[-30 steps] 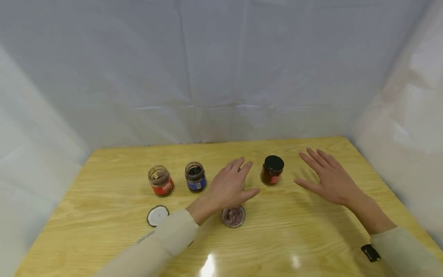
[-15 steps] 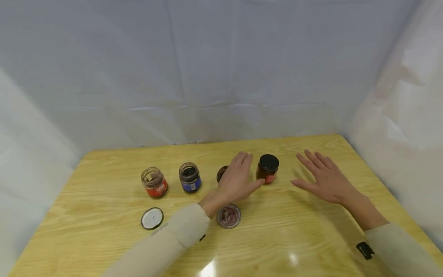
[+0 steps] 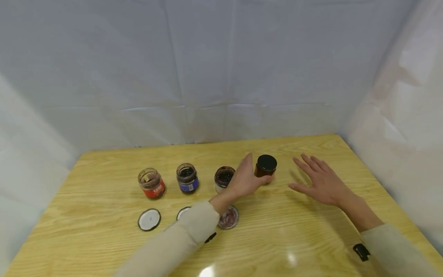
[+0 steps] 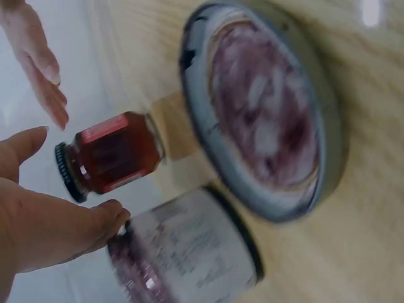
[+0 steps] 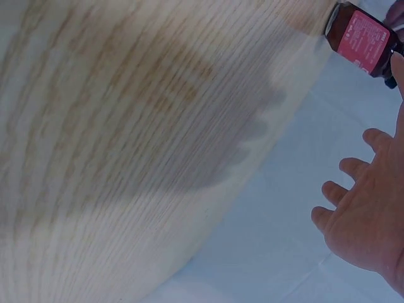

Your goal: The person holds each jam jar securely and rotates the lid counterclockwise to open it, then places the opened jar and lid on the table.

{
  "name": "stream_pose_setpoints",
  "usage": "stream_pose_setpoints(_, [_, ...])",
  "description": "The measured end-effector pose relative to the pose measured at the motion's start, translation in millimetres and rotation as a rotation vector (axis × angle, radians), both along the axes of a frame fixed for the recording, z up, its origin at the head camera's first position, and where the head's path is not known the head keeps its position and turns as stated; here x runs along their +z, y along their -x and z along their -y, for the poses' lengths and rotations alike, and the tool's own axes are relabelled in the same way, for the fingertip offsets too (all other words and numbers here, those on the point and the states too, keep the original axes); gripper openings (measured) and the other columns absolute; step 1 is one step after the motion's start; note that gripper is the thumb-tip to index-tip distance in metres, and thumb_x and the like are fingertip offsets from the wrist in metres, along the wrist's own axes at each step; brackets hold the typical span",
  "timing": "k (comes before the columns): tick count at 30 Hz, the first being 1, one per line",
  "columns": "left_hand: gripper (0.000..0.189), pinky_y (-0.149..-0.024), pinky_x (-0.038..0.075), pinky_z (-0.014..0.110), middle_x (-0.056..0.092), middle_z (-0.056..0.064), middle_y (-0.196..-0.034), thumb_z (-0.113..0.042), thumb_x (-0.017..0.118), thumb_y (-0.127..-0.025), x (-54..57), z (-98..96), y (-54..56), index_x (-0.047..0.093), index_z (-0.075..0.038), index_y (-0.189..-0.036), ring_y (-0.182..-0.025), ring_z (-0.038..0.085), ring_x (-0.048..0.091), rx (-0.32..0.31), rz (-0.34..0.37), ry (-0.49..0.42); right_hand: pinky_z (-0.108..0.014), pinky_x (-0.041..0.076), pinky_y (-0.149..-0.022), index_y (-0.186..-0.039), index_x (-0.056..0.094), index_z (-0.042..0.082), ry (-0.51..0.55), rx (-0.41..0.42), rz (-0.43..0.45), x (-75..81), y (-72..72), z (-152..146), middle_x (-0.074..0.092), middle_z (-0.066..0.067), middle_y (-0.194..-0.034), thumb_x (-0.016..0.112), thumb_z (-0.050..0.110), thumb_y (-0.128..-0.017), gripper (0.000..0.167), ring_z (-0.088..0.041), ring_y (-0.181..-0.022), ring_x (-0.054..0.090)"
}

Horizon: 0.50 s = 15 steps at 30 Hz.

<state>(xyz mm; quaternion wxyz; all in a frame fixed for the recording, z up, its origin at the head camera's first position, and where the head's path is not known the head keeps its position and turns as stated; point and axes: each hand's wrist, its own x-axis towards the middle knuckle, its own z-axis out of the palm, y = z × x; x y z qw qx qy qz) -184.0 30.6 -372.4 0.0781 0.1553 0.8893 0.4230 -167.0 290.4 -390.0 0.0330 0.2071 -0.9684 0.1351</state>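
Note:
In the head view a dark jar with a black lid (image 3: pixel 267 162) stands upright toward the right. My left hand (image 3: pixel 243 179) is just left of it, thumb toward its front. The left wrist view shows that jar (image 4: pixel 117 154), amber-red with a red label, between my spread thumb and fingers; contact cannot be made out. To its right my right hand (image 3: pixel 320 182) hovers over the table, fingers extended, holding nothing. A lidless white-labelled jar (image 3: pixel 223 177) stands beside my left wrist. Below it lies an upturned lid smeared pink-purple (image 3: pixel 228 218), partly behind my left sleeve.
Two more lidless jars stand at the left, one red-labelled (image 3: pixel 152 184), one blue-labelled (image 3: pixel 188 179). Upturned white lids lie before them, one whole (image 3: pixel 149 219) and one partly covered by my sleeve (image 3: pixel 182 211). A pale sheet (image 3: pixel 207 77) hangs behind the wooden table (image 3: pixel 86 215).
My left hand has moved right, from over the white-labelled jar to the black-lidded jar, uncovering the former. My right hand has stayed nearly in place. The whole view has shifted slightly.

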Motion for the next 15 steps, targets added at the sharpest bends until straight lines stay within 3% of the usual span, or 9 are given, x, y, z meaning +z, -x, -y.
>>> stream_pose_setpoints(8, [0.086,-0.1,0.039,0.045,0.038,0.025,-0.141,-0.03,0.069,-0.088,-24.8,-13.3,2.6,0.019,0.006,-0.148,-0.127,0.035,0.041,0.057,-0.002,-0.071,-0.064,0.014,-0.104,-0.152,0.026,0.013,0.018,0.011,0.032,-6.8,-1.1,1,0.017,-0.022,-0.154,0.057,0.056,-0.09,0.081,-0.048,-0.136,0.015])
stream_pose_setpoints(15, [0.081,-0.095,0.042,0.044,0.048,0.022,-0.131,-0.027,0.074,-0.084,-36.9,-24.7,9.0,0.03,0.005,-0.144,-0.119,0.033,0.049,0.163,0.082,-0.205,-0.063,0.014,-0.104,-0.152,0.025,0.014,0.004,0.012,0.043,-10.0,-1.7,2,0.017,-0.021,-0.154,0.056,0.056,-0.089,0.082,-0.047,-0.136,0.016])
